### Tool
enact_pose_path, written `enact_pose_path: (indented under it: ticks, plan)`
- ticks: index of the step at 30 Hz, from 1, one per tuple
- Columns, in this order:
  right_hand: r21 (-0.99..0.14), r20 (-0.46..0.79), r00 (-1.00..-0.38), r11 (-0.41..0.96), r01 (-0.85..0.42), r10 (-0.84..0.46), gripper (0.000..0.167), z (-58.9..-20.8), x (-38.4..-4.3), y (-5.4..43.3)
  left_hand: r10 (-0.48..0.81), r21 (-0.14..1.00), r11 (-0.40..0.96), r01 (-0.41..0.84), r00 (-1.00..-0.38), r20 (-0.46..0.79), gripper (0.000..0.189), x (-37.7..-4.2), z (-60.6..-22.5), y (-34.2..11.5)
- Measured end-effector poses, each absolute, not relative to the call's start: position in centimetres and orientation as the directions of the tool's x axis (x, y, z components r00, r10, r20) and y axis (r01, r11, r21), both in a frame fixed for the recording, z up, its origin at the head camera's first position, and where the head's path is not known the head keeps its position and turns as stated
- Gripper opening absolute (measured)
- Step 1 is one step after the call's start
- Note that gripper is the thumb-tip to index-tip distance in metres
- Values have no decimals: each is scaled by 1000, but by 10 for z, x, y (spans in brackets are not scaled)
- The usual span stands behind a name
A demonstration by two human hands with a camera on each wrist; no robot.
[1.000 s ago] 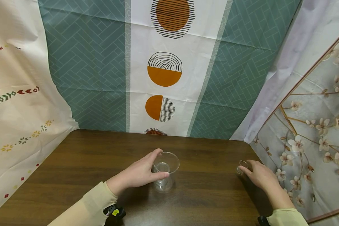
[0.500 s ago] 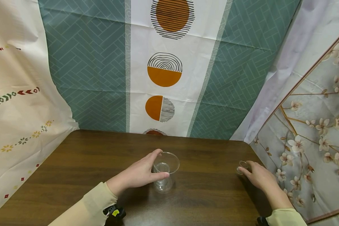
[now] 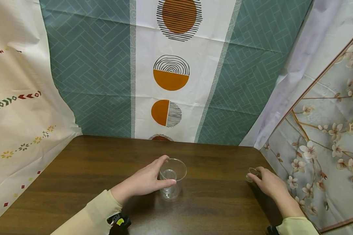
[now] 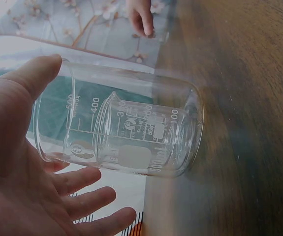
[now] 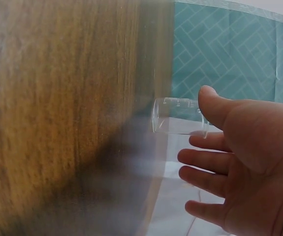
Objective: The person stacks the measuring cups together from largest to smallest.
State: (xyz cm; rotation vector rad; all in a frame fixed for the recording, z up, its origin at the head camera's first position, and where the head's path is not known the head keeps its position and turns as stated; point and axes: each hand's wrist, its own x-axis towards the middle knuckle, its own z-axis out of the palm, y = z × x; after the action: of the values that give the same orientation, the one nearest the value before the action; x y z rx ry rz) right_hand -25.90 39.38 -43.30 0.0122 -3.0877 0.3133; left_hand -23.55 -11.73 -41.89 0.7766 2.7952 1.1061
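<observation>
A large clear glass beaker point(image 4: 82, 123) stands upright on the brown wooden table point(image 3: 211, 209), graduated in white with marks from 100 to 500. Inside it sits a smaller glass beaker point(image 4: 136, 132), whose print reads in part 50. My left hand point(image 3: 144, 181) pinches the large beaker's rim between thumb and forefinger, the other fingers spread below. Far to the right, my right hand point(image 3: 272, 184) pinches a third, much smaller beaker point(image 5: 178, 118) near its rim. That beaker's base is at the tabletop, and its remaining right-hand fingers extend loosely beside it.
A teal and white patterned curtain point(image 3: 103, 81) hangs behind the table. Cream cloth point(image 3: 23, 114) borders the left side, and a floral cloth point(image 3: 335, 130) borders the right. Bare tabletop lies between the two hands.
</observation>
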Motion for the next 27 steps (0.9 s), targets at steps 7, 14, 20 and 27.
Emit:
enact_pose_path:
  ticks: [7,14,20,27]
  plan:
    - [-207,47,-999,978,-9,0,75,-435,-260,395,462,651,624,433,-876,139,101,-235,-419,-117]
    - [-216,53,-999,976,-11,1,73,-433,-260,394,461,653,621,433,-876,142,101,-236,-419,-117]
    - [-215,62,-998,976,-15,-1,71,-432,-259,392,463,654,619,435,-875,144,101,-236,-420,-117]
    - [-207,64,-998,978,-22,-9,68,-433,-260,392,463,652,620,436,-875,144,101,-236,-420,-118]
